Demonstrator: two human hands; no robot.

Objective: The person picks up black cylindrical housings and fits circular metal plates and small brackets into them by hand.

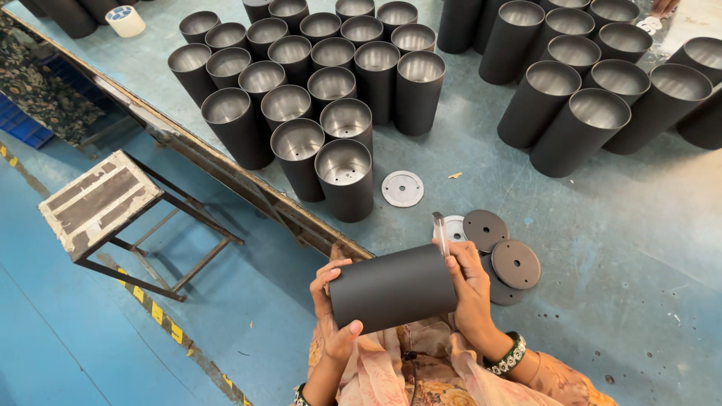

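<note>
Gripping a black cylinder (392,287), both hands (398,293) hover over the grey-blue worktable (602,225) beside a blue floor (60,346).

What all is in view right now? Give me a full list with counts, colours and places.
Held cylinder: one, matte black, lying sideways between both hands.
Standing cylinders, left cluster: roughly two dozen, black with silver insides, upright on the table.
Standing cylinders, right cluster: about a dozen, black, taller, upright at top right.
Dark discs: about three, overlapping, right of the hands.
Light discs: two, silver, one near the left cluster, one partly hidden by the hands.
Tape roll: one, white, top left.
Table: grey-blue, worn.
Stool: one, metal, on the blue floor.
Left hand: grips the cylinder's left end.
Right hand: grips the right end, bangle on wrist.
</note>
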